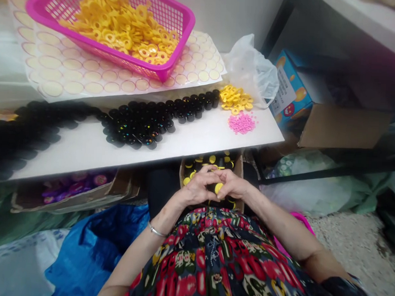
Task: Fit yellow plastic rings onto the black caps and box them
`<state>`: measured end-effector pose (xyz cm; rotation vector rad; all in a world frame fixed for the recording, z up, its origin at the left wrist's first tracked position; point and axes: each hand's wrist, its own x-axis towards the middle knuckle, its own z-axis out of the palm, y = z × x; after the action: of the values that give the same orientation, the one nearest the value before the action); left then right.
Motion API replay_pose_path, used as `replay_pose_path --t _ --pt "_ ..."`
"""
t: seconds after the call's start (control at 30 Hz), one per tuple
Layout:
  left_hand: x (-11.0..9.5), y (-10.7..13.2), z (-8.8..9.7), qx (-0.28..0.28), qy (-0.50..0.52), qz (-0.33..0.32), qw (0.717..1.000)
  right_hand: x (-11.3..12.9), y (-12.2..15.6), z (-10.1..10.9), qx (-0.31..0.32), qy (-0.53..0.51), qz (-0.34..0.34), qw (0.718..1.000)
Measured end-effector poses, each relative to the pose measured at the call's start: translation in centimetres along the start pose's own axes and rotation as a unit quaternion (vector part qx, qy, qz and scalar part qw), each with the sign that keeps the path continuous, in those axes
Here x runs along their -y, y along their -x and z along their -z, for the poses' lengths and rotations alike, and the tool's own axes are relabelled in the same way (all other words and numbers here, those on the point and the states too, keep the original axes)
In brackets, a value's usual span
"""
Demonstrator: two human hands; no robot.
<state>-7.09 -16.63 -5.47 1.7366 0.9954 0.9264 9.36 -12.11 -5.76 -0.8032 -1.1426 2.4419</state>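
Observation:
My left hand (198, 186) and my right hand (234, 185) meet in front of my body, fingers bent and closed together. Between them is a small piece with a round yellow top (219, 188); the rest of it is hidden by my fingers. Directly below is an open cardboard box (239, 167) holding several black pieces with yellow discs (212, 159). On the white shelf beyond stand rows of small black cylinders (135, 122), some with glittering tops. To their right lie a pile of yellow rings (236, 99) and a heap of tiny pink pieces (241, 123).
A pink basket (173, 71) of yellow rings sits on sheets of round stickers (51, 88). Right of the shelf are a clear plastic bag (267, 76) and a blue carton (288, 88). Below left are a box of purple items (72, 190) and a blue bag (93, 244).

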Motion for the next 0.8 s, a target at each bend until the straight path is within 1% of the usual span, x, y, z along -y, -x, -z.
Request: replay_pose_path --t 0.1,0.17,0.2,0.3,0.4,0.47,0.6,0.8 --pt "0.2 0.4 -0.5 -0.01 -0.021 -0.016 1.0 -1.2 0.1 -0.6 -0.024 -0.026 0.013 0.999" --pt "0.5 0.8 -0.9 -0.018 -0.031 -0.015 0.999 -1.7 0.3 -1.0 -0.056 -0.036 0.027 0.997" --pt "0.7 0.9 -1.1 -0.022 -0.035 -0.013 0.999 -1.8 0.5 -1.1 -0.062 -0.036 0.028 0.997" --pt "1.2 1.3 -1.5 -0.022 -0.034 -0.005 0.999 -1.6 1.0 -1.0 -0.046 -0.009 0.002 0.999" --pt "1.4 1.5 -1.9 -0.012 -0.027 -0.019 0.999 -1.1 1.5 -0.6 -0.034 0.026 -0.039 0.998" --pt "1.3 1.4 -2.2 -0.003 -0.024 -0.029 0.999 -0.9 1.8 -0.5 -0.035 0.029 -0.049 0.998" --pt "0.9 1.4 -2.6 0.014 -0.035 -0.031 0.999 -1.3 2.0 -0.6 -0.046 0.012 -0.04 0.998" --pt "1.5 2.0 -3.2 0.011 -0.044 -0.007 0.999 -3.5 2.2 -0.7 -0.078 -0.005 -0.023 0.997"
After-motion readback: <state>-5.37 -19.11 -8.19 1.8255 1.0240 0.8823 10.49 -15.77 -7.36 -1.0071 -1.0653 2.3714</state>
